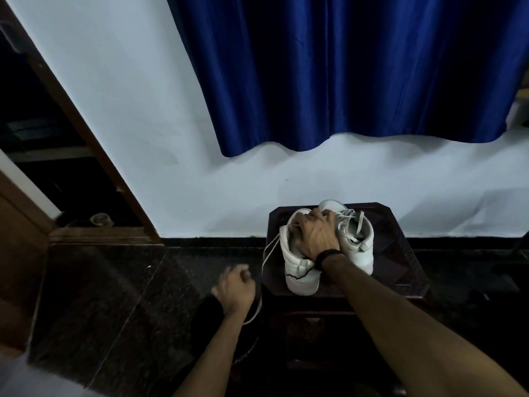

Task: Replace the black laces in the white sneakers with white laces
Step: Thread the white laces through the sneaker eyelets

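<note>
— Where are the sneakers seen?

— Two white sneakers are set side by side on a dark stool (406, 270) that serves as a worktop, close to the pale wall (143, 110). The left sneaker (300, 270) is placed toes toward the wall, and the right sneaker (357, 239) is touching it.

— What is done by the right hand?

— The right hand (315, 236) is laid over both sneakers at their openings; its fingers (303, 220) are curled down onto the tongue area of the left one. A black band (329, 255) is worn at that wrist.

— And the laces?

— White laces (353, 223) are threaded through the right sneaker. A loose white lace (270, 247) is draped from the left sneaker over the stool's edge.

— The left hand?

— The left hand (236, 290) is held beside the stool, above the dark floor (114, 296), fingers closed in a fist. A pale strand (254, 313) is seen below it; whether it is gripped cannot be told.

— Anything behind?

— A blue curtain (343, 67) is hung on the wall.
</note>
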`<state>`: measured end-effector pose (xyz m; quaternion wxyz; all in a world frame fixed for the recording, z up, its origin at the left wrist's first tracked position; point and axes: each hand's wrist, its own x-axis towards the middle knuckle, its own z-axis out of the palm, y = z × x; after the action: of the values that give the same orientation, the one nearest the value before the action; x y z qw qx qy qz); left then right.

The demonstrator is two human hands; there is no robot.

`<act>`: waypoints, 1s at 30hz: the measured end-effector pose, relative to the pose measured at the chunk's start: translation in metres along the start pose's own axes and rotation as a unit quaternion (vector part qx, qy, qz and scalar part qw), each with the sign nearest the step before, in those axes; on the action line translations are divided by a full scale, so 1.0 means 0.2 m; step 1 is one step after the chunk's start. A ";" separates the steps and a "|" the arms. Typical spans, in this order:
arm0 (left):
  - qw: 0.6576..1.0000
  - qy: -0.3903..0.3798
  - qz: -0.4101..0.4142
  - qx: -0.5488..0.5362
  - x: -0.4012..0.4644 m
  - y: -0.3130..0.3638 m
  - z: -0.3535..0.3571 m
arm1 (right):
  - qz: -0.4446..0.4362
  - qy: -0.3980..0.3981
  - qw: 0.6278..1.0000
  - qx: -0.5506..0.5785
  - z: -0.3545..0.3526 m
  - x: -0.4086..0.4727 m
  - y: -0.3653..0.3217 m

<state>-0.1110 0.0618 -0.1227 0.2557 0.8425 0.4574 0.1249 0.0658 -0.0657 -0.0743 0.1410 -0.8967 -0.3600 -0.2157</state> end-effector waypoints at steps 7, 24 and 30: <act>0.968 -0.100 0.102 -0.205 0.12 0.35 0.12 | 0.002 -0.002 1.000 0.001 -0.02 -0.01 0.00; 0.981 -0.085 -0.158 -0.080 -0.07 0.06 0.00 | 0.006 -0.020 1.000 -0.013 0.02 0.00 0.01; 0.994 0.061 0.025 -0.090 0.09 0.17 -0.05 | 0.027 -0.007 1.000 -0.013 0.03 0.00 0.00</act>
<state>-0.0815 0.0649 -0.0967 0.2989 0.8180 0.4379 0.2230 0.0675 -0.0644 -0.0792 0.1323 -0.9095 -0.3335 -0.2102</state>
